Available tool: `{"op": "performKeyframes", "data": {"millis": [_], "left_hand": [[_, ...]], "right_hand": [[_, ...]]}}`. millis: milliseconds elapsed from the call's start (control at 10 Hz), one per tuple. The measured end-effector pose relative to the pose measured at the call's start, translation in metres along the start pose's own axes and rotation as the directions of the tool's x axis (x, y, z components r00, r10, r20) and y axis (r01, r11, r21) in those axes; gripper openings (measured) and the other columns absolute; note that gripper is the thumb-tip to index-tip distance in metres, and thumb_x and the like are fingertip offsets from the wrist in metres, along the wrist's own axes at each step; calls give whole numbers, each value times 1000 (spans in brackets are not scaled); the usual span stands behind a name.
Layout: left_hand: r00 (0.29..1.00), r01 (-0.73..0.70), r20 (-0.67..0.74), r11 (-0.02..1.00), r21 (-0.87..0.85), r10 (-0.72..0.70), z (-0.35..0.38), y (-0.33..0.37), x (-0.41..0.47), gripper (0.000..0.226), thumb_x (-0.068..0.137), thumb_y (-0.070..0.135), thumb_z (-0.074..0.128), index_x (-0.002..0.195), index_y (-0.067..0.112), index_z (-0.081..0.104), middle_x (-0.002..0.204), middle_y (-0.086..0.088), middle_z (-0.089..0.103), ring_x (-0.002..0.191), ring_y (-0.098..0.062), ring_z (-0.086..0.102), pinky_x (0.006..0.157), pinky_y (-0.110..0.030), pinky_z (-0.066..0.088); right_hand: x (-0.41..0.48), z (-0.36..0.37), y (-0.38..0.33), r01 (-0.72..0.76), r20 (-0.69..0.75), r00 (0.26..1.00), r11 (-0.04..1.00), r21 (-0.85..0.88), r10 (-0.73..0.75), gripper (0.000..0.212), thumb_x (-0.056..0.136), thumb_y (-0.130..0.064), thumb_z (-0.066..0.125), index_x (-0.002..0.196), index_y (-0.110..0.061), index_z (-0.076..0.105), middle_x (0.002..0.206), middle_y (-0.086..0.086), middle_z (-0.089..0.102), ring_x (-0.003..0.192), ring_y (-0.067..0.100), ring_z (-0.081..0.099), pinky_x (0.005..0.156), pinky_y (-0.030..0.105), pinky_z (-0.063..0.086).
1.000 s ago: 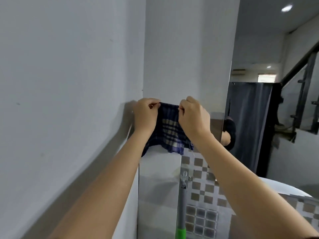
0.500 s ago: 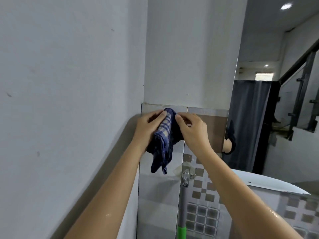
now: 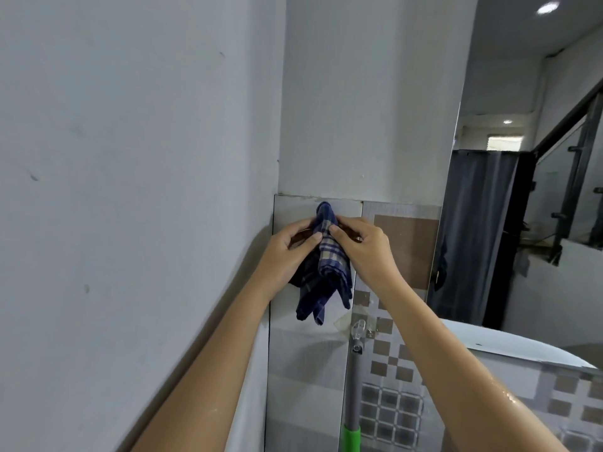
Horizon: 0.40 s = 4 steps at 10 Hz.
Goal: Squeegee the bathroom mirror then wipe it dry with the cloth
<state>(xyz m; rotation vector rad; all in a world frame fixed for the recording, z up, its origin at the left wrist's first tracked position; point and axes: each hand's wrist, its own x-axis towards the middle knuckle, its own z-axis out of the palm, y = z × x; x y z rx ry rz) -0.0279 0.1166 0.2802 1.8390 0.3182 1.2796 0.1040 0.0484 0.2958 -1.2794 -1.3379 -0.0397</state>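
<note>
My forearms reach up and forward from the bottom of the view, the right one wet and glistening near the elbow. Between them, low down, stands a grey pole with a green grip (image 3: 351,437), hanging from a metal clip (image 3: 358,334) on the tiled wall (image 3: 306,370). Higher up, my left hand (image 3: 287,252) and right hand (image 3: 365,249) meet just in front of the wall, both pinched on the cloth (image 3: 326,265): the left thumb and fingers close on its left side, the right thumb and forefinger grip its upper fold. The cloth is blue plaid with pale bands, bunched and folded, its top peeking above my fingers and its loose ends hanging down below my wrists, near the grey tile and above the clip. I cannot tell whether it touches the tile. To the left runs a plain white wall (image 3: 130,190), meeting another white wall above the tiles. Farther right stands the mirror (image 3: 489,223), its edge beside the brown tile, showing a dark curtain, a stair railing and ceiling lights. Below it lies the white rim of a basin (image 3: 509,345).
</note>
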Motion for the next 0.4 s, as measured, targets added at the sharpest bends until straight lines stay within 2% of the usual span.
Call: {"op": "performKeyframes", "data": {"millis": [100, 200, 300, 400], "left_hand": [[999, -31, -12, 996, 79, 32, 2, -2, 1, 30, 89, 23, 59, 119, 21, 58, 109, 9, 64, 101, 0, 59, 90, -18, 48], [999, -36, -7, 975, 219, 39, 1, 2, 2, 33, 89, 26, 59, 120, 15, 57, 112, 4, 63, 102, -2, 58, 84, -8, 46], [1000, 14, 13, 903, 429, -22, -1, 12, 0, 41, 91, 35, 54, 124, 10, 53, 121, -5, 60, 110, -16, 56, 89, -23, 46], [999, 50, -38, 831, 554, -35, 3, 28, -11, 42, 93, 35, 49, 126, 8, 48, 128, -8, 51, 113, -19, 50, 90, -24, 38]], "right_hand": [[1, 1, 2, 14, -8, 1000, 1000, -25, -14, 30, 89, -23, 60, 116, -12, 64, 103, 4, 64, 92, 16, 62, 79, 17, 48], [-1, -1, -5, 11, 23, 1000, 995, -101, -9, 30, 90, -24, 58, 117, -11, 64, 107, 7, 64, 96, 20, 61, 80, 20, 46], [-8, -13, -23, -5, 95, 995, 980, -197, 24, 30, 92, -22, 55, 119, -11, 62, 114, 8, 64, 103, 22, 59, 84, 22, 42], [-18, -25, -36, -65, 114, 989, 969, -237, 94, 33, 93, -20, 51, 124, -7, 56, 122, 10, 61, 111, 23, 55, 88, 23, 39]]}}
